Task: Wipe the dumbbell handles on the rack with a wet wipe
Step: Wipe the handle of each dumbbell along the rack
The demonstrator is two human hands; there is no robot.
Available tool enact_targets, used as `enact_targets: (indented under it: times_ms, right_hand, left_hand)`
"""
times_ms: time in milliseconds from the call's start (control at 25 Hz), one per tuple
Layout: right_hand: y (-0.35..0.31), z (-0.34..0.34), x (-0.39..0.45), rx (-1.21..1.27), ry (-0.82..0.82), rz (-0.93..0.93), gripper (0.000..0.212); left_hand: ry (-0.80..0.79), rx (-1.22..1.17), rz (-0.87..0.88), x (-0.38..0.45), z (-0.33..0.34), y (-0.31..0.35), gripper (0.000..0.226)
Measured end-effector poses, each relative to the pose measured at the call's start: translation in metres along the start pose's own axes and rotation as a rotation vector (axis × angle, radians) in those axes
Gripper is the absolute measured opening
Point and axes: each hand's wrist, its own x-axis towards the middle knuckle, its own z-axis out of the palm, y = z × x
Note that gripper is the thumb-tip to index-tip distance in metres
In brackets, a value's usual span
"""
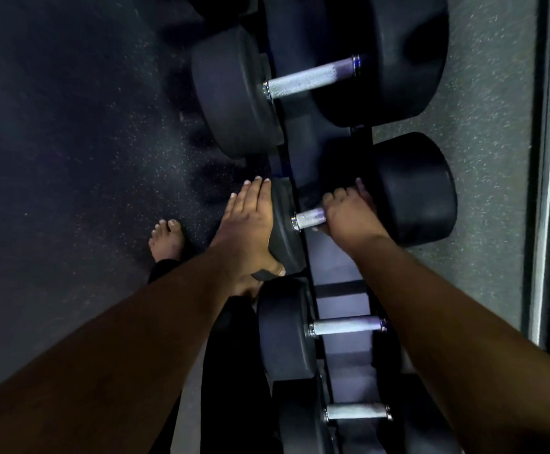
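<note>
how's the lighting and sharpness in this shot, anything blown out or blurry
Head view: dim overall, the rubber floor and black dumbbell heads nearly lost in shadow; purplish glare on the top dumbbell handle; slight softness on the right hand gripping a handle and the left hand; wide-angle bending at the edges.

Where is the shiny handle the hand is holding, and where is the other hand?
shiny handle (309, 218): head view, on the bare metal left of the grip.
right hand (349, 213): head view, on its back, wrapped around the handle.
left hand (250, 221): head view, on its back, flat against the weight.
</note>
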Motion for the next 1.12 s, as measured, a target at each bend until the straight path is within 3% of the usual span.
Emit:
enact_targets:
  times_ms: [160,280,440,640,800,1120]
  right_hand:
    - [0.002,0.030,-0.046,-0.139,0.181,0.036,0.067]
    - [-0.005,0.044,-0.060,-0.115,0.207,0.072,0.062]
    - [-0.008,0.009,-0.009,-0.041,0.165,0.073,0.031]
    - [-0.004,0.037,-0.052,-0.099,0.211,-0.014,0.064]
    - [-0.015,0.006,-0.004,0.030,0.227,-0.078,0.042]
    - [-0.042,0.021,-0.027,0.063,0.212,-0.150,0.068]
  left_hand:
    - [-0.012,-0.002,0.005,-0.001,-0.003,0.000,0.166]
    - [-0.017,0.002,0.005,-0.001,-0.003,0.000,0.165]
    - [-0.033,0.001,0.000,0.000,-0.006,0.001,0.166]
    - [-0.069,0.016,0.013,0.002,-0.009,0.000,0.162]
    - [-0.086,0.030,0.010,0.005,-0.011,-0.001,0.160]
    - [-0.166,0.023,0.002,0.010,-0.012,-0.003,0.155]
